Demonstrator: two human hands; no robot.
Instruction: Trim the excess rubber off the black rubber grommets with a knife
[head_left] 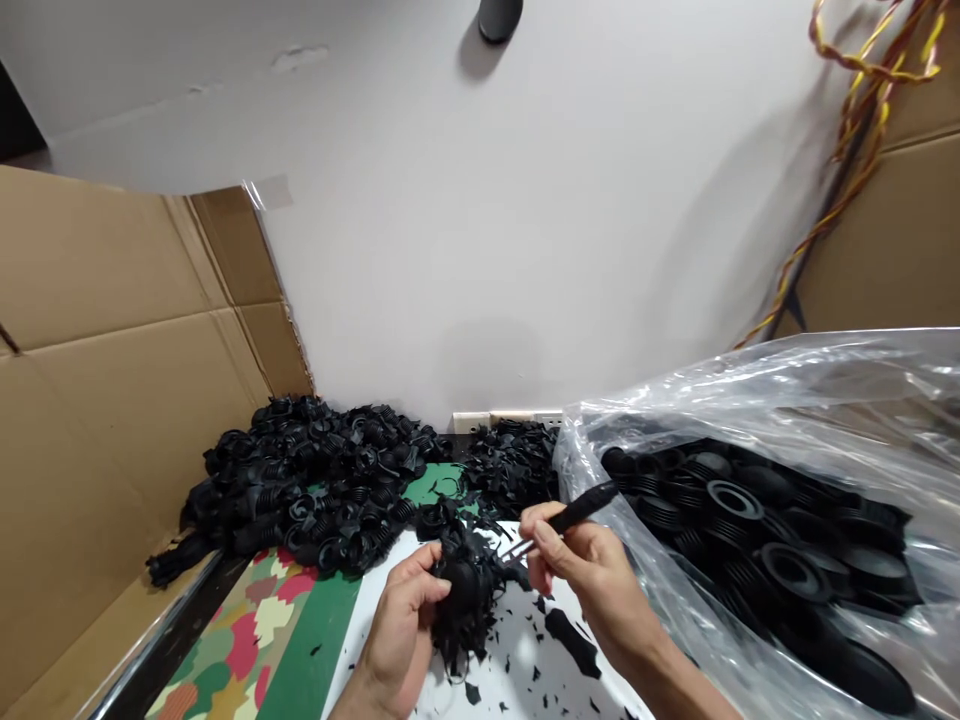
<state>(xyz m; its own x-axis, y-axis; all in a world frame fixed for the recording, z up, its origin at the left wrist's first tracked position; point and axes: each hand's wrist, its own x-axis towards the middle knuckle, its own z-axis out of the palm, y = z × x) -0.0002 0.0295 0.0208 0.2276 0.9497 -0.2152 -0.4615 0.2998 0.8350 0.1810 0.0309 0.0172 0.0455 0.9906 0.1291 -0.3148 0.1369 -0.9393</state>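
Observation:
My left hand [405, 620] is closed around a black rubber part [459, 588] with ragged, shredded edges. In my right hand [574, 560] is a slim black-handled tool [585, 507], its thin metal end pointing down and left. That metal end is close to the right side of the rubber part; whether they touch I cannot tell. The exact kind of tool cannot be made out. Beneath both hands is a white sheet [555, 675] strewn with black rubber scraps [571, 642].
Ribbed black rubber parts [322, 470] are heaped at the left, beside a cardboard wall [127, 370]. Black trimmings [514, 465] lie behind my hands. At the right, a clear plastic bag [600, 440] holds more rubber parts [750, 540]. Twisted yellow-brown cable [847, 195] hangs at upper right.

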